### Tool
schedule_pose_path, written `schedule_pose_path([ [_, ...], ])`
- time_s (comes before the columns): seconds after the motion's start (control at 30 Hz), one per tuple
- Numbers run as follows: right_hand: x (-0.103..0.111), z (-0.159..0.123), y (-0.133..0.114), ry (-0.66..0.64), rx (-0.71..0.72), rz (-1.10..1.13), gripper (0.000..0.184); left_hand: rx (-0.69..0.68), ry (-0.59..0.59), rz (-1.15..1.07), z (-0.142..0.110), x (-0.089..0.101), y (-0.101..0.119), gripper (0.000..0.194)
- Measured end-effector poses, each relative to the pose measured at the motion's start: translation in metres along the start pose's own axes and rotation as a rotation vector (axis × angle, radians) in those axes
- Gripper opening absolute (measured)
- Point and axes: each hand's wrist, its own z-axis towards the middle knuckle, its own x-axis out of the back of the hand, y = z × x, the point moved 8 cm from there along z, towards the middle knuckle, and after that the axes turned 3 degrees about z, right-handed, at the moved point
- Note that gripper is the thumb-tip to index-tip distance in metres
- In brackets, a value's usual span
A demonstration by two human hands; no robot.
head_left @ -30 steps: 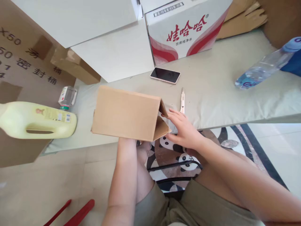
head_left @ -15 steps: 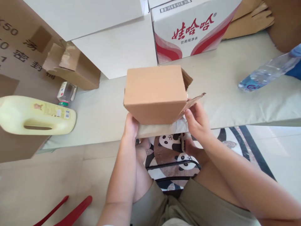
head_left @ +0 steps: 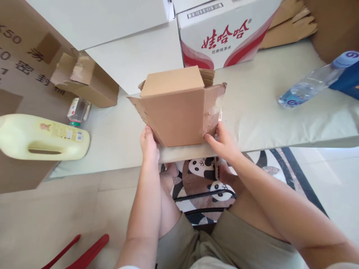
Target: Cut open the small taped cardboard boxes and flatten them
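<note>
A small brown cardboard box (head_left: 175, 116) stands near the front edge of the cloth-covered table, its flaps sticking out at both sides. The flap surfaces look torn and rough. My left hand (head_left: 149, 145) grips the lower left flap, fingers curled round its edge. On the other side, my right hand (head_left: 220, 140) pinches the lower part of the right flap, with the thumb in front. What lies inside the box is hidden from me.
A yellow jug (head_left: 45, 137) lies at the left beside a small clear bottle (head_left: 77, 111) and a torn carton (head_left: 92, 82). Behind stand a white box (head_left: 140, 56) and a red-and-white water carton (head_left: 221, 41). A water bottle (head_left: 308, 84) lies at the right.
The box has tipped so that its front face now shows more fully, and its left flap has come into view. Both hands have shifted slightly left with it.
</note>
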Motion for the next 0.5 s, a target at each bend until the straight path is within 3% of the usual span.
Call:
schedule_pose_path([
  [0.13,0.000,-0.001,-0.006,-0.019,0.074,0.213,0.020,-0.005,0.040,-0.103,0.003,0.009,0.004,0.048],
  [0.27,0.007,-0.006,-0.014,-0.046,0.242,0.461,0.039,0.063,-0.026,-0.174,0.000,0.011,0.004,0.035],
  [0.37,0.010,-0.010,-0.018,-0.062,0.308,0.490,0.060,0.029,-0.108,-0.231,-0.006,0.005,0.010,0.036],
  [0.5,0.005,-0.012,-0.022,-0.105,0.270,0.371,0.075,-0.018,-0.246,-0.197,-0.014,-0.011,0.013,0.047],
])
